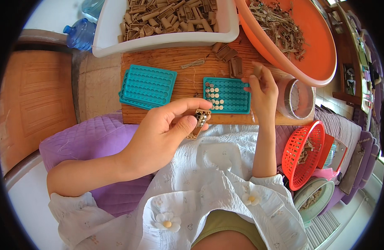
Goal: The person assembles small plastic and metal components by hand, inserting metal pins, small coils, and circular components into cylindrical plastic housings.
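My left hand (169, 123) is closed round a small brown plastic casing (199, 122), with silvery and dark bits showing along its open side. Fingers bent, my right hand (263, 85) pinches a small tan-brown piece (257, 69) above the tray's right end; the fingers partly cover it. Between the hands, a teal tray (233, 95) with round pockets lies on the wooden table, and several small silvery discs (216, 96) fill pockets on its left side. Loose brown plastic casings (235, 66) rest just behind this tray.
Stacked teal trays (148, 85) lie at left. A white bin (167, 43) of brown casings and a large orange basin (313, 41) of tangled strips stand behind. Right of the tray is a clear round container (297, 98). A red basket (290, 160) sits lower right.
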Motion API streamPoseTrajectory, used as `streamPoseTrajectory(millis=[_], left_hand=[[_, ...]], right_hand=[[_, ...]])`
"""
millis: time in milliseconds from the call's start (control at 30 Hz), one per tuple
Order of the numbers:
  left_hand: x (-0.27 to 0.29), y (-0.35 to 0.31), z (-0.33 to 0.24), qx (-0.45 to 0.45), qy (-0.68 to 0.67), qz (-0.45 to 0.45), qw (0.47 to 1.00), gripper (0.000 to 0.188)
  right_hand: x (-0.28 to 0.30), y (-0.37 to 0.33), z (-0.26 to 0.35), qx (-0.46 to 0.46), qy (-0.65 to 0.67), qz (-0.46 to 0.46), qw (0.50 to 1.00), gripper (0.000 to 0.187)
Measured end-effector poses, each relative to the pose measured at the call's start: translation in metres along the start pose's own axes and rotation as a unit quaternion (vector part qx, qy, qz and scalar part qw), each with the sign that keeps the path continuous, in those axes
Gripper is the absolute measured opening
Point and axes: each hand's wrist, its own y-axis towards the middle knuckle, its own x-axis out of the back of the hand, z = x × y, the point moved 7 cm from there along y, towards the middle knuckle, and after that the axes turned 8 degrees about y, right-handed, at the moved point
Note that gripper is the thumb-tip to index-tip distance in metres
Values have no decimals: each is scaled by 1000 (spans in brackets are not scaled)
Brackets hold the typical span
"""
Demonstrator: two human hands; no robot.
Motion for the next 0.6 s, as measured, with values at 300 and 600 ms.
streamPoseTrajectory(millis=[300,600], left_hand=[[2,1,-2,-31,4,-18,999,27],[0,0,0,-25,-4,-12,1000,32]], right_hand=[[9,-21,50,135,155,24,978,22],[-28,-44,41,-100,596,199,772,36]])
